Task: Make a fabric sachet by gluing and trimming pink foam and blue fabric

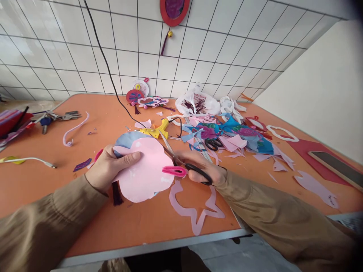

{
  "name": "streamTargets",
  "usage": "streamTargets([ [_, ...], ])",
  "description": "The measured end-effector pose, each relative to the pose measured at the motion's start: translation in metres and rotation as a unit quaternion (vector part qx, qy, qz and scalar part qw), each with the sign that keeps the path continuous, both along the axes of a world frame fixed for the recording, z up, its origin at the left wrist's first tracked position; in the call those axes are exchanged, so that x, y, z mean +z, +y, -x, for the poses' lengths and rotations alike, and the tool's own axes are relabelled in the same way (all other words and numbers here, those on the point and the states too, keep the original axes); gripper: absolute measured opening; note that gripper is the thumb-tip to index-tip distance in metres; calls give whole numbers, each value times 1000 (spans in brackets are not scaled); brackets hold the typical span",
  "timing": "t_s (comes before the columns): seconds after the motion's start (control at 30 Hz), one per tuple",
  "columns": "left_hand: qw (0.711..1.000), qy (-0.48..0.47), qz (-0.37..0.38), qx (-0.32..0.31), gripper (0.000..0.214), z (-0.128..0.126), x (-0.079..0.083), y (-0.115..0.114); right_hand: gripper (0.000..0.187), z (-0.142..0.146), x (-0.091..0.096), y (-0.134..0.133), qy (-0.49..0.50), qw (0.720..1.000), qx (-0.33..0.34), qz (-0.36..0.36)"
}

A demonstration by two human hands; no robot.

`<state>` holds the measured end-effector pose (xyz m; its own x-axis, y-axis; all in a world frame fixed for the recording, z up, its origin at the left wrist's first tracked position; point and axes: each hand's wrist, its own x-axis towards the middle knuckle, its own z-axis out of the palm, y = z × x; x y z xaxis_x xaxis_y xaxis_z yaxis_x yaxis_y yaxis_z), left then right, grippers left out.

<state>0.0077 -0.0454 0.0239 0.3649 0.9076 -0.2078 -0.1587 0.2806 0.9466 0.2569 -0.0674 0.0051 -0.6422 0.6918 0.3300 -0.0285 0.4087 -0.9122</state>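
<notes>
My left hand [109,166] grips a pink, rounded cut-out shape [144,170] with a blue fabric layer [127,139] showing behind its top edge. A dark purple tassel [117,193] hangs below that hand. My right hand [202,166] is closed through the black handles of a pair of scissors [195,172]. Their blades [167,145] point up and left along the shape's right edge. A small pink loop [174,171] lies against the shape beside the scissor handles.
On the orange table [147,223]: a pink offcut outline [195,209], a yellow glue gun [155,130] with black cord, a second pair of scissors [213,144], floral fabric scraps [241,134], keys [56,118], a white plastic bag [195,102], a white cable [31,160]. Tiled wall behind.
</notes>
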Motion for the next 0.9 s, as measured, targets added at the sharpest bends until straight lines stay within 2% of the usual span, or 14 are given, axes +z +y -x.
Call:
streamTargets([
  [0.43, 1000, 1, -21, 21, 26, 0, 5, -2, 51, 2, 3, -2, -55, 997, -28, -55],
  [0.67, 998, 20, -55, 6, 27, 5, -4, 4, 52, 3, 4, -3, -52, 998, -27, -29],
  [0.9, 992, 60, -112, 5, 31, 6, -7, 4, 53, 1, -4, -3, -61, 997, -42, -13],
])
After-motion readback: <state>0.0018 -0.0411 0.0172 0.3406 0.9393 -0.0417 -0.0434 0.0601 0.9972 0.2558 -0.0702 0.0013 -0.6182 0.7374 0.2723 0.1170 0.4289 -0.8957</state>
